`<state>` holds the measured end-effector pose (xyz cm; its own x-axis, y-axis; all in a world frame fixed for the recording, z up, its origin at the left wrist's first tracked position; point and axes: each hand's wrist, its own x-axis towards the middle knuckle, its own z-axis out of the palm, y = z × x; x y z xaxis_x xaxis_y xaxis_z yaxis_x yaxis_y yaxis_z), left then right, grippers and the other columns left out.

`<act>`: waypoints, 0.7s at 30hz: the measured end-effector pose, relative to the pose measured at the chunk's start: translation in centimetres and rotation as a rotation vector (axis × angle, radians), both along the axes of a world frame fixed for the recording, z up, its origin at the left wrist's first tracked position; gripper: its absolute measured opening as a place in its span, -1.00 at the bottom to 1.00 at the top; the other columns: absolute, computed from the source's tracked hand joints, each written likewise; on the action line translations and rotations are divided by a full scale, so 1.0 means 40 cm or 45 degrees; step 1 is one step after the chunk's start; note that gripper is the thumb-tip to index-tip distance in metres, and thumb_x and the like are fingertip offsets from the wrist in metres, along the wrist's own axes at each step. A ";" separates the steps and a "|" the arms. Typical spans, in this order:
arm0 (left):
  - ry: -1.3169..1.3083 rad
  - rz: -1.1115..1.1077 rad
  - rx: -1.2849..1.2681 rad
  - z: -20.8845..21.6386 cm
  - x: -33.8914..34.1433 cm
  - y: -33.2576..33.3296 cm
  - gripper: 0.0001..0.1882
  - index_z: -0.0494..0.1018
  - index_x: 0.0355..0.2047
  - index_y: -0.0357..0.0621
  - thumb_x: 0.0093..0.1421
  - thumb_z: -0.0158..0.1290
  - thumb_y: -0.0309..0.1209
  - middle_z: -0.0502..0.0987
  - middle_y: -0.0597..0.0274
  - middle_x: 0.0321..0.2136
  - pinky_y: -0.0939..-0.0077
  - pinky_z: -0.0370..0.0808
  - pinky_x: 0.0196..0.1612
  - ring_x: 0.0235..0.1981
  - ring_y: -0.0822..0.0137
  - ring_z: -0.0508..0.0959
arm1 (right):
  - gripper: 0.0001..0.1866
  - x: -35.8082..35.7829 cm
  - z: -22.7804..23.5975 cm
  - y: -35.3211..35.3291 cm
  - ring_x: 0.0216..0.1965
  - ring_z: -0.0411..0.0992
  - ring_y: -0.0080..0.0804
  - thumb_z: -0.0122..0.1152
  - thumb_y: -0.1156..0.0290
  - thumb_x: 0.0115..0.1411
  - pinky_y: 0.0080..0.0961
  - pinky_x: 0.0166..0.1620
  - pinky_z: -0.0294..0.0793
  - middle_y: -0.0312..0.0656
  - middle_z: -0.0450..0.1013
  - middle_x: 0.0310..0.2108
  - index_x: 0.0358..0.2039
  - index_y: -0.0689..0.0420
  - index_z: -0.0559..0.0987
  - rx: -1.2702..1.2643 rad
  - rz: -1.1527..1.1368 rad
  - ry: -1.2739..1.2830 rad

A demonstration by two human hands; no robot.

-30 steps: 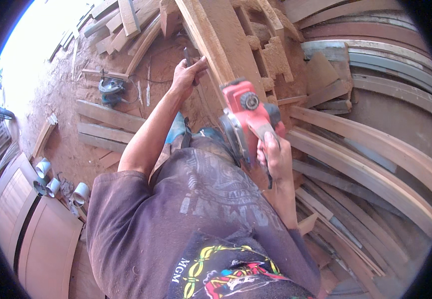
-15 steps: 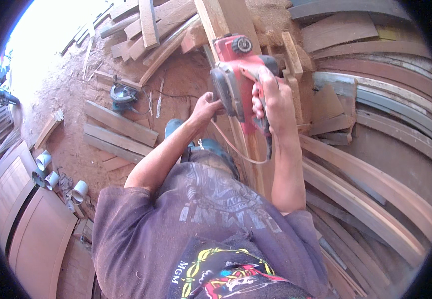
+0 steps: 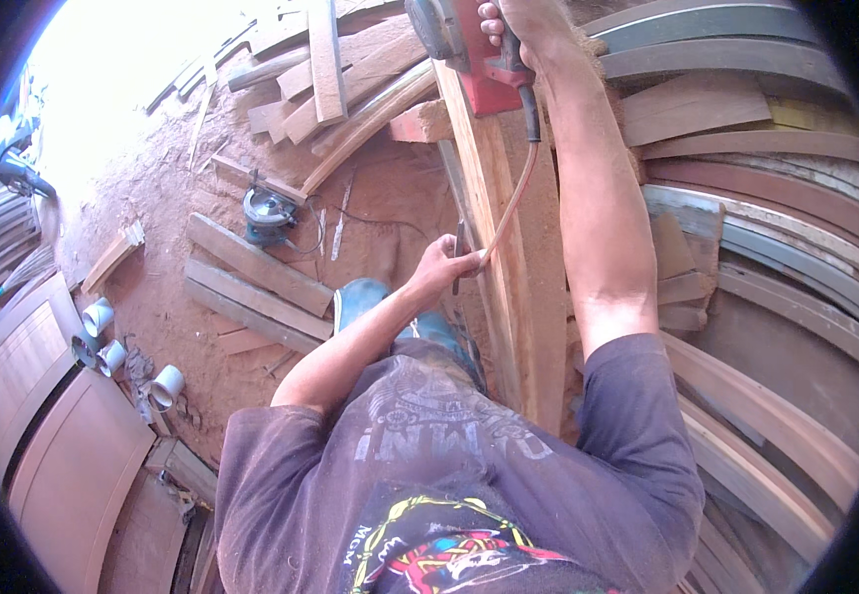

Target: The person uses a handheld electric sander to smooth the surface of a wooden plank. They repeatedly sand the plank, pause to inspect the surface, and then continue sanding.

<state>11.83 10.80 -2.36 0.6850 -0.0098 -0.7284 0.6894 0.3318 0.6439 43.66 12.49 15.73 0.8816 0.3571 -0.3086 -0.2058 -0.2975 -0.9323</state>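
Note:
My right hand (image 3: pixel 530 35) is closed round the handle of a red and black electric planer (image 3: pixel 489 87), at the top edge and partly cut off. Below it runs a long pale timber beam (image 3: pixel 494 188); whether the planer touches the beam I cannot tell. From the planer's rear, a power cord (image 3: pixel 514 198) trails down to the fingertips of my left hand (image 3: pixel 441 265), which is closed beside the beam's left edge. A slim dark piece (image 3: pixel 459 255) also shows at those fingers; its kind is unclear.
On the dusty floor at left lie a circular saw (image 3: pixel 268 213) and loose boards (image 3: pixel 261 262). White cups (image 3: pixel 166 384) stand near wooden panels (image 3: pixel 78 475). Stacked planks (image 3: pixel 776 396) crowd the right side, with more offcuts (image 3: pixel 370 74) at the far end.
My right arm has stretched forward, carrying the planer away along the beam to the top edge. The cord has straightened between planer and left hand. My left hand stays beside the beam.

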 end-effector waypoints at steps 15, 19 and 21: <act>-0.174 0.066 -0.225 -0.118 -0.007 0.008 -0.66 0.59 -0.15 -0.21 0.29 0.38 -0.21 0.68 0.26 -0.30 0.50 0.57 -0.23 -0.33 0.43 0.65 | -0.40 -0.734 0.064 -0.531 -0.63 0.29 -0.69 0.09 -0.18 0.47 -0.61 -0.55 0.24 -0.45 0.34 -0.61 -0.48 0.11 0.51 -0.173 -0.143 0.302; -0.170 0.153 -0.307 -0.128 0.011 0.004 -0.61 0.59 -0.09 -0.23 0.34 0.36 -0.16 0.71 0.19 -0.22 0.45 0.65 -0.20 -0.26 0.35 0.71 | -0.44 -1.057 0.070 -0.772 -0.61 0.30 -0.69 0.03 -0.09 0.49 -0.60 -0.56 0.22 -0.40 0.36 -0.57 -0.41 0.17 0.54 -0.223 -0.246 0.387; -0.230 0.194 -0.401 -0.152 0.016 0.008 -0.58 0.57 -0.04 -0.27 0.35 0.35 -0.16 0.71 0.16 -0.21 0.44 0.66 -0.20 -0.25 0.33 0.72 | -0.52 -1.209 0.103 -0.871 -0.60 0.29 -0.69 0.07 0.03 0.47 -0.59 -0.54 0.21 -0.39 0.36 -0.58 -0.46 0.16 0.52 -0.266 -0.330 0.445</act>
<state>12.46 11.10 -8.44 0.8127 -0.1017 -0.5737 0.5019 0.6224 0.6006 -4.71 -22.33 19.86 0.7639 0.0381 -0.6442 -0.5886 -0.3681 -0.7197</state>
